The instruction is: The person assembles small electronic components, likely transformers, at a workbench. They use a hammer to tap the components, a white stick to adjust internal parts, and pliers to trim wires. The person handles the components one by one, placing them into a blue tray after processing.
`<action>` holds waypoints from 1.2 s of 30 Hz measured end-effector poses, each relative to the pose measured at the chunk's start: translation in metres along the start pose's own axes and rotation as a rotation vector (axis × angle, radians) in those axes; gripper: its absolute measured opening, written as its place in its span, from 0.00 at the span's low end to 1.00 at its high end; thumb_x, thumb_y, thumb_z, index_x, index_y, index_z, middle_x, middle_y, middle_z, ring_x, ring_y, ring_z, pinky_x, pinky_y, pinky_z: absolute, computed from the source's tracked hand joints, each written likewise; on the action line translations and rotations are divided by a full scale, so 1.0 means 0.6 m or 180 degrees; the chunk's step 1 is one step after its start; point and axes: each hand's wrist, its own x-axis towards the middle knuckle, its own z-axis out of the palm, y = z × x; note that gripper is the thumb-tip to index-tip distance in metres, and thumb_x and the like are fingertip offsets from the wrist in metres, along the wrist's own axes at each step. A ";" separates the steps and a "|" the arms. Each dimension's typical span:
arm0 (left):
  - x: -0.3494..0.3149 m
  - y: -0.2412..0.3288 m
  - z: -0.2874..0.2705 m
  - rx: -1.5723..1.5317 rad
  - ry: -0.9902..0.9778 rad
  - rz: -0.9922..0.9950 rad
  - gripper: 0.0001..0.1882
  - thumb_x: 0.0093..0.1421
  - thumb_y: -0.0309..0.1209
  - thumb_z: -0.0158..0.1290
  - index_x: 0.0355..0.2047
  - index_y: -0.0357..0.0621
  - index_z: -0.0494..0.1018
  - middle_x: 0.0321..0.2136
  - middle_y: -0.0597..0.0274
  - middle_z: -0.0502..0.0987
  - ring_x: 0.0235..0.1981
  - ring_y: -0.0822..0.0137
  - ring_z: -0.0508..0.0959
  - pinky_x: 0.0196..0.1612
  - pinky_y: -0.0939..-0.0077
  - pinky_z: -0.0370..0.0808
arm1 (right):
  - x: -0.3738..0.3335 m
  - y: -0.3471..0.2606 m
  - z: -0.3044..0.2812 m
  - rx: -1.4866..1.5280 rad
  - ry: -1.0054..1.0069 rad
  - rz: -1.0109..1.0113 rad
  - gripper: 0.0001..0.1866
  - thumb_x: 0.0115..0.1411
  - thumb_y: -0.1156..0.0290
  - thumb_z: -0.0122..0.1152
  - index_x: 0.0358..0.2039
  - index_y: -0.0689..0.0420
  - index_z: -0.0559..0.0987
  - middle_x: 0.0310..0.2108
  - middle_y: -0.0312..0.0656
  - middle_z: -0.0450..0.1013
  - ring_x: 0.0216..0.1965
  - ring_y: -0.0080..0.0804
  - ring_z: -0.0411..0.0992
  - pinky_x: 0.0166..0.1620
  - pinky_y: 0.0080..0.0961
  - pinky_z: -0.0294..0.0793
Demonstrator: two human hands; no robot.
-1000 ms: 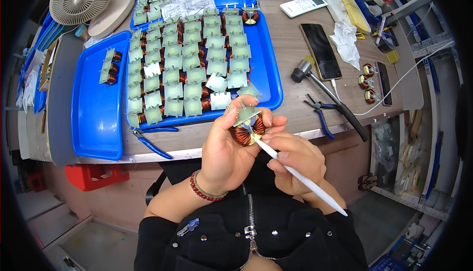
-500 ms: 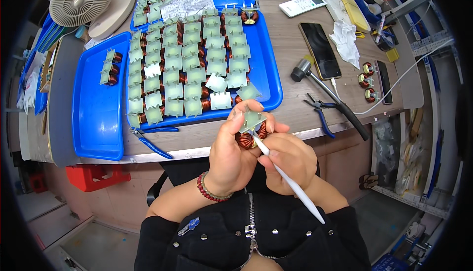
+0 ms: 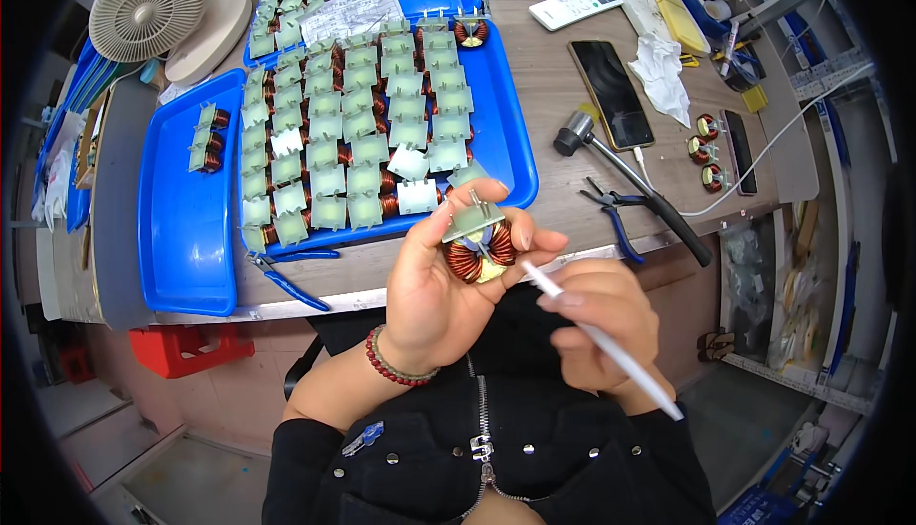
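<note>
A copper-wound toroidal coil [image 3: 466,260] with a pale green square base plate and metal pins is in my left hand [image 3: 425,296], held between thumb and fingers above the table's front edge. My right hand [image 3: 606,320] grips a slim white pen-like stick [image 3: 611,346], slightly blurred. Its tip is to the right of the coil, apart from it. Beyond my hands, a blue tray [image 3: 510,144] carries many similar coils [image 3: 367,148] in rows, their green plates facing up.
A narrower blue tray [image 3: 186,267] at the left holds several coils. Blue-handled cutters [image 3: 291,282], pliers [image 3: 618,220], a hammer [image 3: 649,191], a phone [image 3: 611,96] on a white cable, a remote [image 3: 575,7] and crumpled tissue [image 3: 660,77] lie on the table. A fan [image 3: 151,5] stands far left.
My right hand has drawn the white stick away from the coil, down and to the right. The coil has turned in my left hand, showing more of its windings.
</note>
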 end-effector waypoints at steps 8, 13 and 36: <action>-0.004 -0.003 -0.001 0.0088 -0.0226 0.0063 0.19 0.63 0.44 0.30 0.44 0.44 0.60 0.30 0.55 0.69 0.45 0.51 0.71 0.49 0.61 0.66 | -0.004 0.006 0.024 0.0282 0.0093 -0.0033 0.11 0.45 0.80 0.62 0.31 0.60 0.72 0.29 0.46 0.72 0.30 0.42 0.73 0.33 0.31 0.74; -0.006 -0.007 0.001 0.0253 -0.0075 0.0130 0.19 0.64 0.42 0.29 0.44 0.41 0.60 0.29 0.55 0.69 0.44 0.52 0.71 0.49 0.62 0.66 | 0.002 0.000 0.019 -0.0067 -0.0217 -0.0104 0.12 0.42 0.81 0.64 0.29 0.61 0.72 0.29 0.47 0.71 0.29 0.43 0.72 0.33 0.31 0.74; -0.022 -0.023 0.003 0.0846 0.0415 0.0334 0.19 0.64 0.41 0.31 0.45 0.40 0.59 0.31 0.55 0.69 0.36 0.64 0.70 0.42 0.71 0.68 | 0.003 0.016 0.024 -0.0437 -0.0482 -0.0511 0.09 0.42 0.78 0.61 0.25 0.60 0.71 0.26 0.43 0.69 0.27 0.37 0.70 0.30 0.28 0.72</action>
